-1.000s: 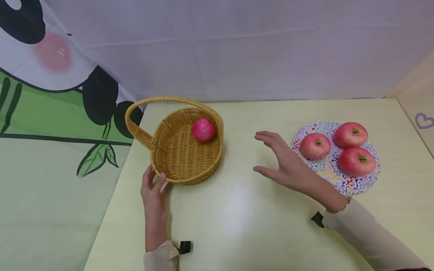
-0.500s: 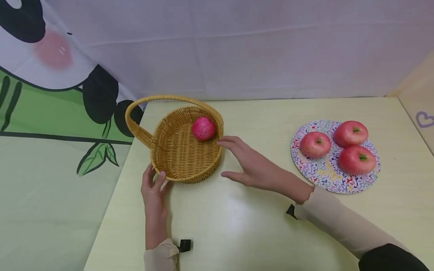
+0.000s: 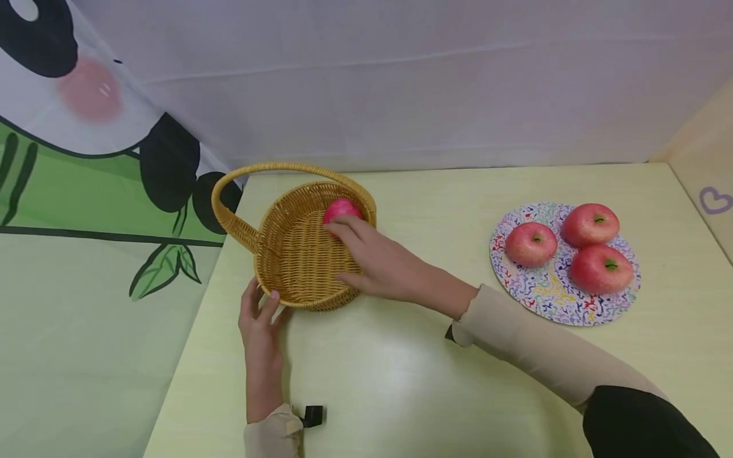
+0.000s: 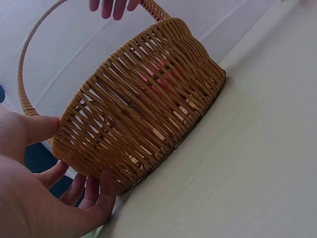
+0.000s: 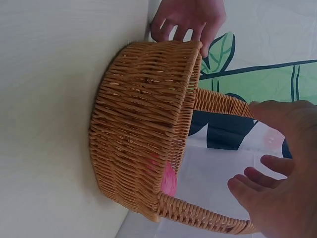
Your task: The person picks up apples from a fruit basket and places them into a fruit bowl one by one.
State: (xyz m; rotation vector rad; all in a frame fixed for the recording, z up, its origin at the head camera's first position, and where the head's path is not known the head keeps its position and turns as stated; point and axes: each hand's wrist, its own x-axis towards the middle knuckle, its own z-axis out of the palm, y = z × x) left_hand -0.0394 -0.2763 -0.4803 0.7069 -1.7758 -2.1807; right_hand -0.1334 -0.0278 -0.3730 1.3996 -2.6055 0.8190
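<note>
My left hand (image 3: 261, 334) holds the front left side of a round wicker basket (image 3: 306, 267). Its thumb lies on the rim and the fingers (image 4: 101, 198) curl against the outer wall. Inside, at the back right, sits a round, bright pink, streaked thing (image 3: 342, 207). My right hand (image 3: 386, 264) is over the basket's right side with thumb and fingers spread, the fingertips in front of the pink thing in the head view. In the right wrist view, nothing lies between that hand's thumb and fingers (image 5: 247, 191); the pink thing (image 5: 168, 181) shows past the rim.
A multicoloured patterned plate (image 3: 544, 299) on the right of the table bears 3 red apples (image 3: 601, 269). The basket's tall handle (image 3: 286, 167) arches up at the back left. A pale cloth wall (image 3: 429, 108) borders the table's far edge.
My right hand has moved left from beside the plate to over the basket, and now partly covers the pink thing. The left hand and the basket have stayed in place.
</note>
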